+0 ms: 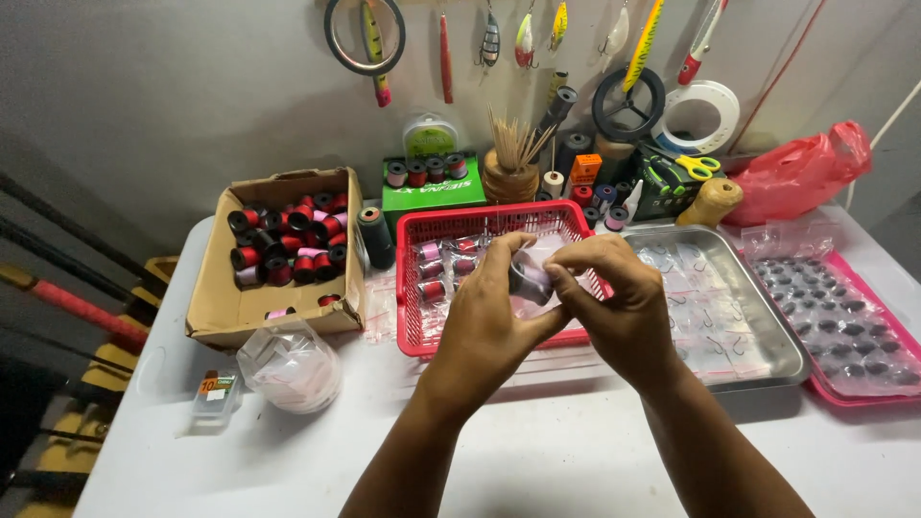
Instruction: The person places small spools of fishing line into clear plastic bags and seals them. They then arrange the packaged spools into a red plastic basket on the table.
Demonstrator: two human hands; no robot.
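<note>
Dead centre of the frame there's a small dark spool (527, 276) with pinkish line on it, pinched between both hands just above the near edge of the red plastic basket (414, 288). The left hand (489, 321) has its thumb and fingers closed on the spool from the left, and the right hand (614, 297) is clamped on it from the right, fingers curled over the top. A small clear plastic bag (556, 251) seems to be around or behind the spool, hard to tell which since the fingers hide most of it.

Inside the basket, more bagged spools (434, 270) are partly blocked by the hands. Right of it sits a metal tray (767, 326) with bagged hooks, then a pink tray (868, 388) of dark sinkers, cut off at the right edge. To the left, a cardboard box (216, 307) holds red and black spools.
</note>
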